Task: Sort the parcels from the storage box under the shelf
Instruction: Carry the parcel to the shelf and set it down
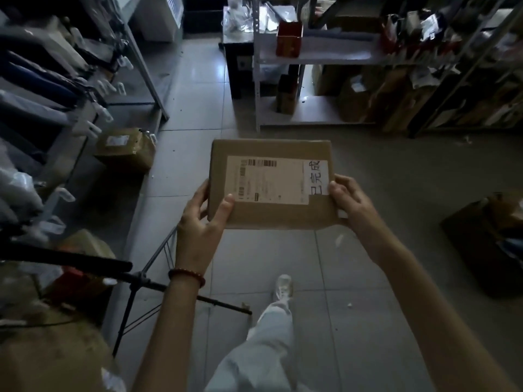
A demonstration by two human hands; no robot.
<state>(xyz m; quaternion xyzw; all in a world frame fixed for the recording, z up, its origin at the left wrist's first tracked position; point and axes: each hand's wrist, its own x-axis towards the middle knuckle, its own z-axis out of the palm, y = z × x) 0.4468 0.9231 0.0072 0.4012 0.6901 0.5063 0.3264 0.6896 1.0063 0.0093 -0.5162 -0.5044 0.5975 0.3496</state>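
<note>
Parcel [271, 183] carried label-up in both hands over the tiled floor [353, 278], ready for sorting.
Keep it level and read the label [276, 179] before choosing a spot; the left hand [202, 219] grips the near-left corner, thumb on top, while the right hand [349, 198] pinches the right edge, fingers [335, 185] curled onto the label's end.
</note>
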